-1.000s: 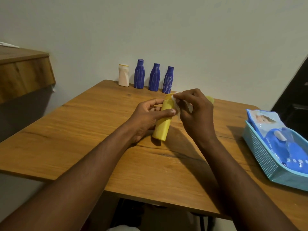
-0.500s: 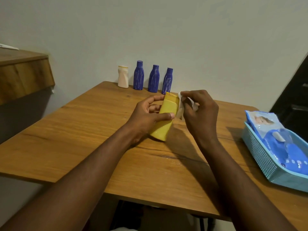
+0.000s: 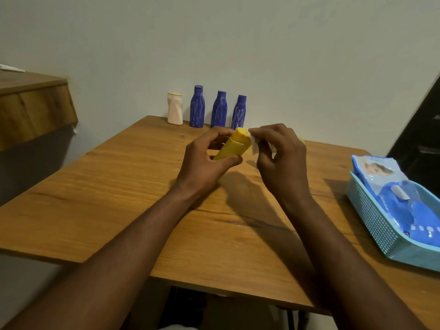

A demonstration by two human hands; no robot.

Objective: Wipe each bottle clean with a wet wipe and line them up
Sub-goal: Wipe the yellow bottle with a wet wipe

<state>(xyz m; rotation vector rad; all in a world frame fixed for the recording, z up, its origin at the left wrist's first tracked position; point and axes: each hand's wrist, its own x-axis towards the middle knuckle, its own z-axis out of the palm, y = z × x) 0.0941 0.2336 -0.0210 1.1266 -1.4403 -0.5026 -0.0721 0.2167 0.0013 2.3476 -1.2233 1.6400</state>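
The left hand (image 3: pixel 204 160) grips the yellow plastic bottle (image 3: pixel 234 147), which is now lifted and leaned over more than a moment ago, just in front of the three dark blue plastic bottles (image 3: pixel 219 109). The right hand (image 3: pixel 281 158) pinches the white wet wipe (image 3: pixel 254 144), which has moved up to the cap end. I judge that the body is wiped and lining up comes soon.

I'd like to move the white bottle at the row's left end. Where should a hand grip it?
Likely round the white bottle at its pinched waist, from the front: it stands upright, with the wall behind and a blue bottle close beside.
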